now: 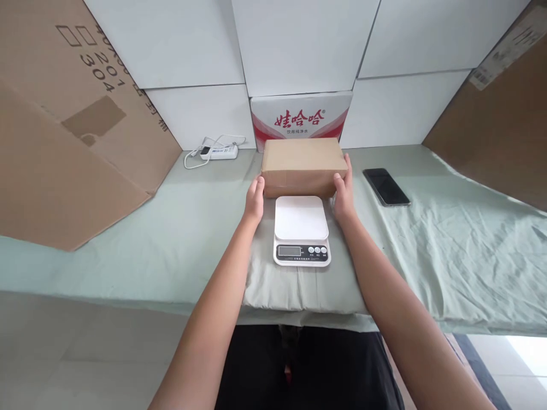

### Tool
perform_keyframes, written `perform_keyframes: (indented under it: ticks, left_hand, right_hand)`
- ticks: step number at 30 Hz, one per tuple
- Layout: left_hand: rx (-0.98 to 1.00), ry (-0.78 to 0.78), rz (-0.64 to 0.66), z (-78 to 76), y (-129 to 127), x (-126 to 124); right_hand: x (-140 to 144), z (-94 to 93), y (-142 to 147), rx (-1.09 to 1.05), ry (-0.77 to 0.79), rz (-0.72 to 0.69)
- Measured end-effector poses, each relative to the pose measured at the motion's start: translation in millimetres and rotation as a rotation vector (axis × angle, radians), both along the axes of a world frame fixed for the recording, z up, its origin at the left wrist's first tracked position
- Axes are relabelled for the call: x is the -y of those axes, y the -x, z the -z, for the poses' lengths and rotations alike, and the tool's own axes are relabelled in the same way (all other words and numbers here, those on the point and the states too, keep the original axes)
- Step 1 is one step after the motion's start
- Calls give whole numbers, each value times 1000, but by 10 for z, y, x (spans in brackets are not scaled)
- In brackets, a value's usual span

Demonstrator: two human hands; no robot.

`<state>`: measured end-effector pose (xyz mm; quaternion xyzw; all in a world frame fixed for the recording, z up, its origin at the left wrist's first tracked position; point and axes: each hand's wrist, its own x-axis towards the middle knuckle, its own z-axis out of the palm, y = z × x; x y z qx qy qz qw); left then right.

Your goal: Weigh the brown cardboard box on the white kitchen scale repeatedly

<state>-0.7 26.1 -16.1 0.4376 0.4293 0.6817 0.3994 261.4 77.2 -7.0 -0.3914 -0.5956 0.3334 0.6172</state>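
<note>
Head view, looking down along two bare forearms to a table draped in pale green cloth (448, 256). Brown cardboard box (303, 165) lying flat on the cloth at the far middle, just behind a white kitchen scale (301, 230), the two close together, perhaps touching, hard to tell from this angle. Left hand (255, 200) pressed against the box's left end, fingers together and laid along the side, thumb up near the top edge. Right hand (344, 193) laid likewise against the right end, fingers stretched along the side wall, thumb on the near corner; box clasped between both palms, underside seemingly on the cloth. Scale platform bare, small display and three round buttons on the front strip facing the wearer. Directly behind the box, upright against the white wall, a white carton with red lettering (301, 117). Left of that, a white power strip (220, 151) with its cord looped on the cloth. Right of the box, well apart from the right hand, a dark phone (386, 187) lying face up, screen off. Large flattened cardboard sheet (64, 125) leaning at the left edge, another brown panel (496, 119) leaning at the right. Dark clothing at the bottom middle, below the table edge
</note>
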Motion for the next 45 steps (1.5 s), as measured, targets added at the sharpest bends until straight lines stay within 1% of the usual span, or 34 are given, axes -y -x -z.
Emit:
perform_keyframes:
  ticks: [3,8,10,13,15,18,21,26,30,35,39,42,45]
  left_hand:
    - [-13,39,-6,48,-19,11]
    - [-31,52,12,65,-15,-12]
    - [-43,58,-71,62,58,-33]
    - [-5,35,-265,44,227,-67]
    - [53,35,-315,35,318,-85]
    - [94,65,-297,43,339,-105]
    - [71,70,-283,66,254,-116]
    - [53,65,-262,66,130,-115]
    - [81,64,-230,44,127,-103]
    - [117,88,-193,0,192,-73]
    - [200,102,-145,-62,219,-34]
    - [292,104,-149,-103,225,-10]
    - [399,95,-160,-109,258,-8]
  right_hand:
    - [-9,37,-14,-24,50,4]
    - [-60,64,-37,-11,42,22]
    - [-96,103,-74,-37,56,41]
    - [-147,163,-155,-116,76,111]
    - [-167,192,-198,-140,84,150]
    - [-180,223,-215,-145,115,129]
    - [-194,261,-193,-126,126,82]
    - [-226,319,-180,-91,118,72]
    - [-197,290,-170,-98,140,84]
    - [-172,257,-141,-148,158,87]
    - [-200,285,-151,-129,146,87]
    - [-203,284,-158,-153,154,79]
    - [-190,258,-149,-185,177,72]
